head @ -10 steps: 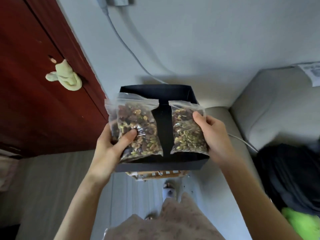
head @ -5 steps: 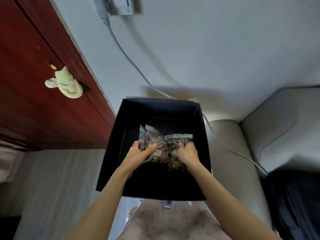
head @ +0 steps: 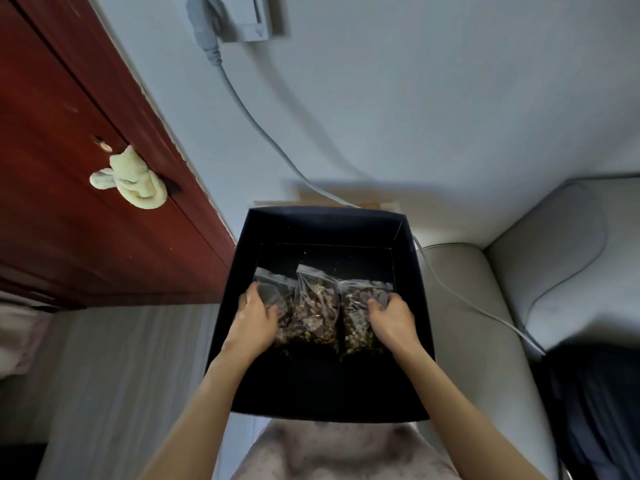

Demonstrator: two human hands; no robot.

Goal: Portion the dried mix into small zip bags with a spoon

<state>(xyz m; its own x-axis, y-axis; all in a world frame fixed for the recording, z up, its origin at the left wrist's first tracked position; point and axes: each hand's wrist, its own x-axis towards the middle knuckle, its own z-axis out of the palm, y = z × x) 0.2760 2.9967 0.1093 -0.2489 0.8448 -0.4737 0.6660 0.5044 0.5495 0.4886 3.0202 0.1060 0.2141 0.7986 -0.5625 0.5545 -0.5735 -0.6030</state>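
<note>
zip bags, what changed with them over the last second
The filled zip bags went from being held up above the black box down onto its floor, three side by side. Both hands went down with them; the left hand and right hand now rest on the outer bags. The box stayed put.

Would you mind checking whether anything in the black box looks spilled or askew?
A few pale crumbs lie loose on the black box floor behind the bags. The middle bag sits tilted, overlapping the left bag. Nothing looks damaged.
</note>
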